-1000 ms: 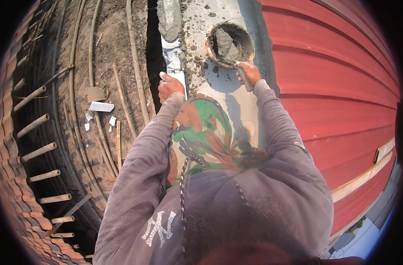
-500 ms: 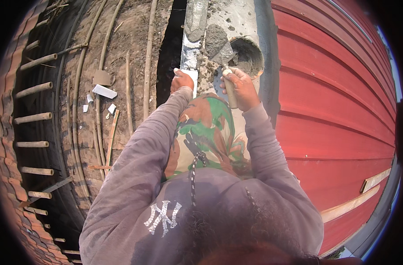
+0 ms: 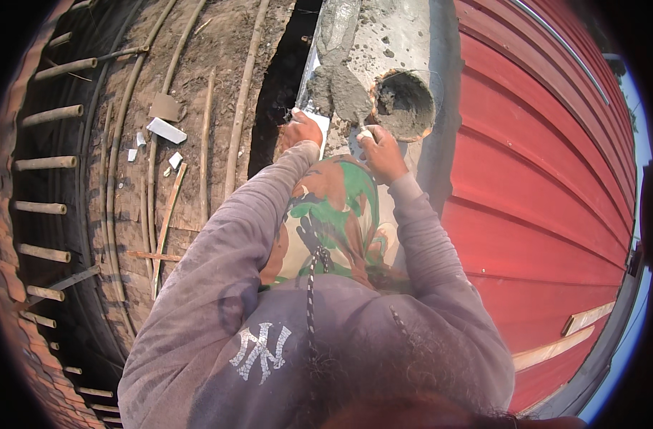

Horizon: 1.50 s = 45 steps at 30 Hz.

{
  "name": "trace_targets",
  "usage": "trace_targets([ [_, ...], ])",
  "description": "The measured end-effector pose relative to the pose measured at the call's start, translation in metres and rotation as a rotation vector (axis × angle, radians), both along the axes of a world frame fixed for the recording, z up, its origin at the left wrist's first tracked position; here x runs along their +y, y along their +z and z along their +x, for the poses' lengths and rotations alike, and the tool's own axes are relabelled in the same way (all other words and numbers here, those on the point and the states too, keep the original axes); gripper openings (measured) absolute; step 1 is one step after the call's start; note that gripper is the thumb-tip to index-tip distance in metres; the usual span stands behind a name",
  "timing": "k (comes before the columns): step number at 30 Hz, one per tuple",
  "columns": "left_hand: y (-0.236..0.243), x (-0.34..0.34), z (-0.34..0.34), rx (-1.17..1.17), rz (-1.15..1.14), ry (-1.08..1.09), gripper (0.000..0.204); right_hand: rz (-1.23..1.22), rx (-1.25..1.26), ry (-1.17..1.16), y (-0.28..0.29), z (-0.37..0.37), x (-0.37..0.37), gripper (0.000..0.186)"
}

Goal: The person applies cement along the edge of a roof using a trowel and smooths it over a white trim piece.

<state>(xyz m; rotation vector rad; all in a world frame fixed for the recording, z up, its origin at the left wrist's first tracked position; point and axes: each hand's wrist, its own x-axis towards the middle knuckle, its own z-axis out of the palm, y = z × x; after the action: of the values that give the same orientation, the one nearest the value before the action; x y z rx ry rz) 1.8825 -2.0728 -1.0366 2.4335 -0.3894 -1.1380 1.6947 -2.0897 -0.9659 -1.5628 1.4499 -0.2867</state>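
My left hand (image 3: 301, 130) grips a white flat piece (image 3: 319, 127) at the side of the narrow strip along the dark gap. My right hand (image 3: 382, 154) is closed on the handle of a trowel, whose blade is covered by a lump of grey mortar (image 3: 349, 96) just above the white piece and left of a round bucket (image 3: 428, 107). The bucket has wet mortar inside and sits on the spattered concrete ledge (image 3: 387, 32). More wet mortar (image 3: 335, 28) lies along the strip farther up.
On the left, poles (image 3: 237, 136) and white scraps (image 3: 165, 130) lie on a dirty board roof, beside exposed pole ends (image 3: 44, 164) and orange tiles. A dark gap (image 3: 269, 107) runs left of the ledge. A red corrugated metal roof (image 3: 533, 179) fills the right.
My right hand has brought the trowel out of the bucket with mortar and over leftward to the strip beside my left hand. The view has shifted slightly.
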Motion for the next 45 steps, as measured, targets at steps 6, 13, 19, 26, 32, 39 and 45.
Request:
trace_targets([
  [6, 0.004, -0.003, -0.003, 0.024, -0.012, -0.007, 0.081, -0.264, 0.298, 0.301, -0.021, -0.033, -0.037, 0.044],
  [13, 0.000, -0.006, -0.013, -0.083, -0.009, -0.005, 0.078, -0.416, 0.427, 0.364, -0.002, -0.020, -0.150, 0.045],
  [19, -0.004, -0.006, -0.009, -0.111, 0.046, 0.000, 0.078, -0.248, 0.204, 0.463, -0.005, -0.032, -0.109, 0.041],
  [26, 0.000, -0.010, -0.016, -0.229, 0.039, -0.007, 0.085, -0.065, -0.402, -0.037, 0.000, -0.051, -0.040, 0.032],
  [32, -0.001, -0.020, -0.031, -0.332, 0.132, 0.034, 0.082, -0.261, -0.544, -0.392, 0.024, -0.001, -0.026, 0.040],
  [39, -0.001, -0.024, -0.031, -0.354, 0.158, 0.088, 0.080, -0.025, -0.175, -0.254, -0.011, 0.036, 0.007, 0.042],
  [45, 0.000, -0.021, -0.030, -0.310, 0.113, 0.139, 0.074, 0.352, -0.397, -0.462, -0.021, -0.011, -0.010, 0.029],
])
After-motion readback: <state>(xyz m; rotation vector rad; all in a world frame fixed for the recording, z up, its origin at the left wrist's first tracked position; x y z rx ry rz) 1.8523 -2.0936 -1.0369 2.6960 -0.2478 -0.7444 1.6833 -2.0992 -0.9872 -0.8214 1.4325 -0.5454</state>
